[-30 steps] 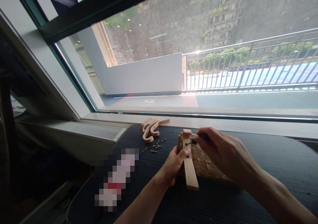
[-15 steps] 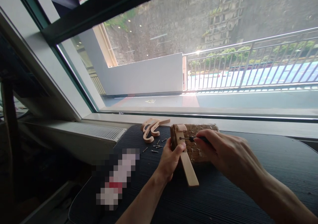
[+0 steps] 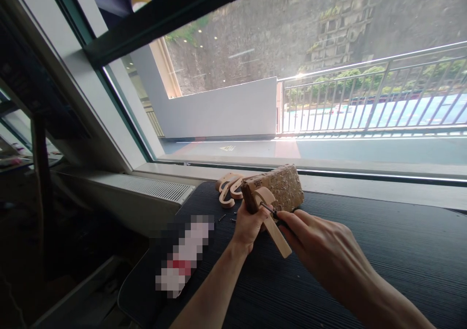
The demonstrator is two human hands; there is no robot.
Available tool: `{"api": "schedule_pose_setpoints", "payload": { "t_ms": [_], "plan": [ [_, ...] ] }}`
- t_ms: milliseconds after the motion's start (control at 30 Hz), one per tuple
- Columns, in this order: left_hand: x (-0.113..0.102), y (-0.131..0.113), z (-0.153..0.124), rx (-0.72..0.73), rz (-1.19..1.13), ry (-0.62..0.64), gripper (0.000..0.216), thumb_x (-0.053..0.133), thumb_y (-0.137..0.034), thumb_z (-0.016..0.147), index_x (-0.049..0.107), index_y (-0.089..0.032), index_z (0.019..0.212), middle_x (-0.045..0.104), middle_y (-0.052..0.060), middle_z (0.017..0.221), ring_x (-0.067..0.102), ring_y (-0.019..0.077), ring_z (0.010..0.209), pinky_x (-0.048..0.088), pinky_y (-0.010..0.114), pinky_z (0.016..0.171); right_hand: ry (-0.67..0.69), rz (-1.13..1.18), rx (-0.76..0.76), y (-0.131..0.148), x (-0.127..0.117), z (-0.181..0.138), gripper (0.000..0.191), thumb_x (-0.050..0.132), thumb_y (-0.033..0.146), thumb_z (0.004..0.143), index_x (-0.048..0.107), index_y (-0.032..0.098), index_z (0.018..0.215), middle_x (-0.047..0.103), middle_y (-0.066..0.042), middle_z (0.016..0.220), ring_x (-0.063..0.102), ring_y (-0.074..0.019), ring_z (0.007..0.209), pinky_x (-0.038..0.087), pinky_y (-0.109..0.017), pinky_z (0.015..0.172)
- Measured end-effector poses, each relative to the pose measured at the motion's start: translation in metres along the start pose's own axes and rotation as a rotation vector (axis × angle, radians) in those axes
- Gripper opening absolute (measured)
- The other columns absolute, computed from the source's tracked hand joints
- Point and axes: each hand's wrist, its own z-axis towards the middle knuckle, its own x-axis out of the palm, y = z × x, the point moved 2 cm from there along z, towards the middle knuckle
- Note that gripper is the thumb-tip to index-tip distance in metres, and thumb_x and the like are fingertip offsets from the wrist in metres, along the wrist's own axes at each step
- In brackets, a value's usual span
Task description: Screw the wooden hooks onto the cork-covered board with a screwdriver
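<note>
Wooden hook and brown block tilted further

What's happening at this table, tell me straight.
A person is working with both hands at a dark table by a window. The left hand grips a pale wooden strip against a rough brown block, which is tilted. The right hand holds a thin dark tool, apparently a screwdriver, its shaft reaching the upper part of the strip. Curved wooden pieces and a few small screws lie on the table beyond the left hand.
</note>
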Motion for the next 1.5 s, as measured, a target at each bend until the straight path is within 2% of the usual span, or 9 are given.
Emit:
{"api": "schedule_pose_setpoints", "payload": {
  "t_ms": [133, 333, 600, 733, 867, 1100, 1333, 1400, 1500],
  "plan": [
    [-0.002, 0.000, 0.000, 0.027, -0.003, -0.013, 0.033, 0.073, -0.018, 0.062, 0.060, -0.016, 0.093, 0.065, 0.000, 0.078, 0.058, 0.0114, 0.066, 0.046, 0.022, 0.063, -0.056, 0.064, 0.052, 0.000, 0.007, 0.002, 0.020, 0.044, 0.025, 0.091, 0.059, 0.022, 0.103, 0.067, 0.000, 0.077, 0.063, -0.0159, 0.059, 0.036, -0.027, 0.051],
    [-0.004, -0.004, 0.002, 0.046, 0.013, -0.112, 0.040, 0.073, -0.018, 0.061, 0.060, -0.016, 0.099, 0.066, 0.001, 0.080, 0.060, 0.0129, 0.068, 0.047, 0.022, 0.063, 0.016, 0.381, 0.357, -0.010, 0.016, 0.005, 0.025, 0.040, 0.037, 0.092, 0.060, 0.023, 0.098, 0.068, 0.000, 0.068, 0.064, -0.0169, 0.059, 0.040, -0.024, 0.049],
    [0.000, -0.005, 0.000, 0.072, 0.024, -0.109, 0.038, 0.068, -0.015, 0.063, 0.059, -0.018, 0.101, 0.065, -0.002, 0.079, 0.058, 0.0111, 0.065, 0.046, 0.021, 0.061, -0.038, 0.008, 0.024, -0.003, 0.010, 0.001, 0.024, 0.044, 0.023, 0.091, 0.062, 0.019, 0.105, 0.065, -0.002, 0.072, 0.062, -0.0190, 0.060, 0.037, -0.028, 0.053],
    [-0.001, -0.007, 0.000, 0.133, 0.067, -0.123, 0.043, 0.068, -0.016, 0.063, 0.058, -0.018, 0.105, 0.066, 0.000, 0.084, 0.062, 0.0150, 0.076, 0.048, 0.024, 0.069, -0.084, 0.221, 0.202, -0.007, 0.016, 0.003, 0.024, 0.046, 0.032, 0.091, 0.065, 0.019, 0.098, 0.069, -0.003, 0.077, 0.065, -0.0178, 0.064, 0.041, -0.026, 0.056],
    [-0.003, -0.009, 0.002, 0.140, 0.114, -0.157, 0.047, 0.069, -0.017, 0.062, 0.056, -0.018, 0.107, 0.066, 0.001, 0.084, 0.063, 0.0175, 0.080, 0.049, 0.026, 0.070, 0.003, 0.440, 0.416, -0.013, 0.020, 0.004, 0.027, 0.047, 0.041, 0.089, 0.066, 0.022, 0.094, 0.071, 0.000, 0.071, 0.065, -0.0164, 0.062, 0.043, -0.024, 0.054],
    [-0.001, -0.006, 0.000, 0.144, 0.143, -0.144, 0.037, 0.067, -0.017, 0.064, 0.058, -0.017, 0.100, 0.065, 0.001, 0.085, 0.062, 0.0156, 0.076, 0.048, 0.024, 0.068, -0.009, 0.086, 0.130, -0.004, 0.013, 0.002, 0.026, 0.044, 0.029, 0.091, 0.064, 0.021, 0.104, 0.070, -0.004, 0.080, 0.066, -0.0201, 0.063, 0.038, -0.028, 0.051],
    [0.001, -0.017, -0.003, 0.225, 0.204, -0.140, 0.040, 0.065, -0.016, 0.065, 0.057, -0.017, 0.105, 0.066, 0.002, 0.089, 0.061, 0.0159, 0.077, 0.048, 0.024, 0.069, 0.043, 0.597, 0.453, -0.015, 0.024, 0.006, 0.029, 0.047, 0.040, 0.087, 0.068, 0.020, 0.087, 0.071, -0.002, 0.072, 0.064, -0.0171, 0.064, 0.044, -0.024, 0.055],
    [0.002, -0.017, -0.003, 0.213, 0.202, -0.140, 0.040, 0.065, -0.016, 0.065, 0.057, -0.017, 0.104, 0.066, 0.002, 0.088, 0.061, 0.0160, 0.077, 0.048, 0.025, 0.069, 0.086, 0.578, 0.445, -0.016, 0.024, 0.007, 0.029, 0.046, 0.040, 0.088, 0.068, 0.022, 0.088, 0.070, -0.001, 0.071, 0.064, -0.0172, 0.064, 0.044, -0.025, 0.055],
    [0.004, -0.014, -0.004, 0.154, 0.178, -0.152, 0.041, 0.065, -0.015, 0.064, 0.057, -0.018, 0.104, 0.066, 0.001, 0.088, 0.061, 0.0166, 0.078, 0.048, 0.025, 0.070, 0.090, 0.300, 0.328, -0.014, 0.019, 0.005, 0.025, 0.049, 0.036, 0.086, 0.064, 0.023, 0.102, 0.071, -0.001, 0.077, 0.065, -0.0194, 0.063, 0.040, -0.027, 0.052]
  ]
}}
